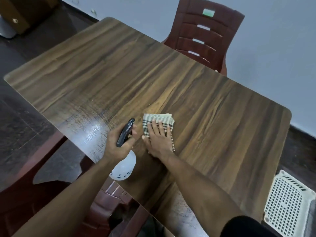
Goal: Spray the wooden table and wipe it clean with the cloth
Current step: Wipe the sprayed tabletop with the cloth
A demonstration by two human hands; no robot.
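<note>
Droplets bead on the near-left part of the wooden surface [153,79], where a glossy wet patch [92,134] catches the light; the rest looks dry. The left hand [118,144] is wrapped around the neck of the spray bottle [125,161], fingers curled tight about the black trigger head, with the white body hanging just past the near edge. The right hand [158,139] lies flat on the folded checked cloth [158,124], fingers spread across it and pressing it to the wood, just right of the wet patch.

The step in hand looks like wiping. To do it well, the palm should keep even pressure so the cloth stays folded and does not bunch, and the strokes should sweep left into the droplets, overlapping and following the grain. Long passes towards the far edge would leave fewer streaks than short scrubs. The bottle is best kept lifted clear of the cloth's path, or set down on a dry part, so that it does not drip or get knocked.
</note>
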